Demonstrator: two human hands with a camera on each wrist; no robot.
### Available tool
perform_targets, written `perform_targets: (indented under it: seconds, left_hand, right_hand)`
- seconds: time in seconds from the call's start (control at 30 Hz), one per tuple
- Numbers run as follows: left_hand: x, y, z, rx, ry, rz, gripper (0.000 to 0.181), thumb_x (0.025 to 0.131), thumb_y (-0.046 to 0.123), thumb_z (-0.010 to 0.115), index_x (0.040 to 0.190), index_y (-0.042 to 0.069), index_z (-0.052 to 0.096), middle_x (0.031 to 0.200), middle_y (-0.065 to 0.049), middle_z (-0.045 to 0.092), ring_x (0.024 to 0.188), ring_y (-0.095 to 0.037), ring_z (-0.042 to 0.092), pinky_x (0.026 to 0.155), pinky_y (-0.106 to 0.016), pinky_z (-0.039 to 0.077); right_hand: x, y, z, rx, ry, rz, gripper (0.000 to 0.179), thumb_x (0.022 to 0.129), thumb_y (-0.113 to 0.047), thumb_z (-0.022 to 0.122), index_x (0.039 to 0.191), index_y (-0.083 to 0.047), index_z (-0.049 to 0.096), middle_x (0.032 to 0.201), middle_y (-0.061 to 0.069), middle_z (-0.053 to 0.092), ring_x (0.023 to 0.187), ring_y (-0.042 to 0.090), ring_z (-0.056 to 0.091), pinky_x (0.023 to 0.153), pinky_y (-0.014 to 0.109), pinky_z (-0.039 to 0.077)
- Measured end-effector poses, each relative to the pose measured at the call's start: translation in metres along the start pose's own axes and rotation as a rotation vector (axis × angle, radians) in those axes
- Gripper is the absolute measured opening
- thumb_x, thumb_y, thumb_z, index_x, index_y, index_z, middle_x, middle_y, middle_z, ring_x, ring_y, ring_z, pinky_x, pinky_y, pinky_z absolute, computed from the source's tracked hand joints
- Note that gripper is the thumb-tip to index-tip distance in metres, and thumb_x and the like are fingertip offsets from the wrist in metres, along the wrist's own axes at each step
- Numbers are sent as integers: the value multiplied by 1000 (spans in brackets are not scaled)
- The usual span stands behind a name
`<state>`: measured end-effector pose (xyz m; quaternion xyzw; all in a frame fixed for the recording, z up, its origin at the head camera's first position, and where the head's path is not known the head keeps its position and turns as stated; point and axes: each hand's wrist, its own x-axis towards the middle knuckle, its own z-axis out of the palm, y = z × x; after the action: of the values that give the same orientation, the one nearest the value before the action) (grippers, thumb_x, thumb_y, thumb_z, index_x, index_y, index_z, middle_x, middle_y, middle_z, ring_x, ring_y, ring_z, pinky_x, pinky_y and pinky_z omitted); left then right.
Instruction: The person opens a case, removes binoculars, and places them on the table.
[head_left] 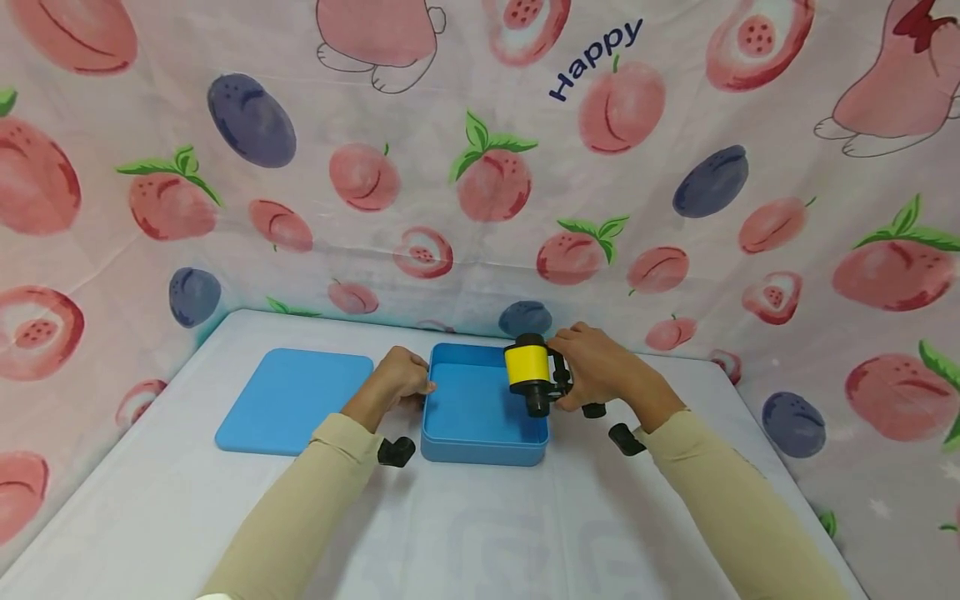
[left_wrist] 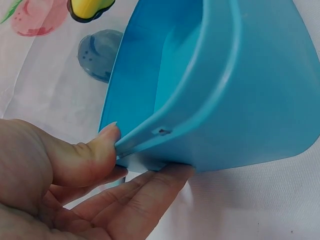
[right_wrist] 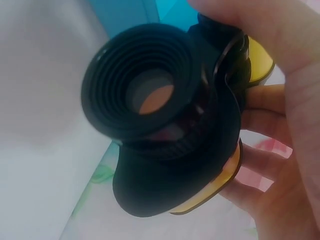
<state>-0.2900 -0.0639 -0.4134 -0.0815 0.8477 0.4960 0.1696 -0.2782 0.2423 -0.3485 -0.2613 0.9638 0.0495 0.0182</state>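
Beige sleeves (head_left: 300, 500) are flanking a box (head_left: 480, 454), left grip (head_left: 399, 373) pinching its edge, right grip (head_left: 596, 367) holding, over its right side, binoculars (head_left: 534, 387) probably rigid, fragile-lensed, best taken by the barrels (head_left: 527, 364).

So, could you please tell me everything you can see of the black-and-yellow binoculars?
The binoculars are black with yellow panels and look like plastic. Two barrels are joined by a black middle part; the right wrist view shows one ringed, round end with a lens inside. The person's right hand grips them, and in the head view one barrel appears over the right part of the open blue box. Whether they touch its wall is unclear.
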Motion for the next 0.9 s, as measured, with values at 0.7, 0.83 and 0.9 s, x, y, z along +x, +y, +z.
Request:
perform_targets:
  seconds: [0.7,0.83,0.9]
  left_hand:
    - [4,-1,0,-1,15,-32,46,99,5,69,143,-2,59,133,-28,66,101,-28,74,81,-41,66]
    - [3,0,0,1,16,-35,46,99,6,69,144,-1,59,135,-27,65,103,-29,74,82,-41,66]
    - [3,0,-1,1,16,-37,46,99,6,69,144,-1,59,137,-27,64,105,-29,73,83,-40,65]
  right_hand:
    - [-23,30,-1,35,1,77,92,67,-46,95,140,-2,61,136,15,67,126,37,53,104,58,55]
    - [-30,38,0,27,2,87,93,67,-47,95,141,-2,60,137,16,66,125,37,54,103,59,55]
    - [-32,42,0,30,3,89,93,67,-47,95,141,-2,60,137,16,66,125,38,53,103,59,56]
